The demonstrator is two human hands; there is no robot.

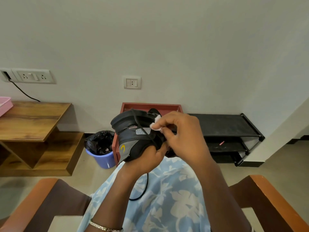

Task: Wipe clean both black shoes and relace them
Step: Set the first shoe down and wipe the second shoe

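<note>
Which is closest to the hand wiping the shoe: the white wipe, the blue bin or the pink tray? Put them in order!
1. white wipe: pinched in the right hand itself.
2. blue bin: on the floor, lower left.
3. pink tray: far left, on the wooden table.

Shoe [132,136] black-grey, yellow mark — bucket [104,159] blue.

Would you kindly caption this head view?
Left hand holds a black shoe; right hand presses a white pad against it.
</note>
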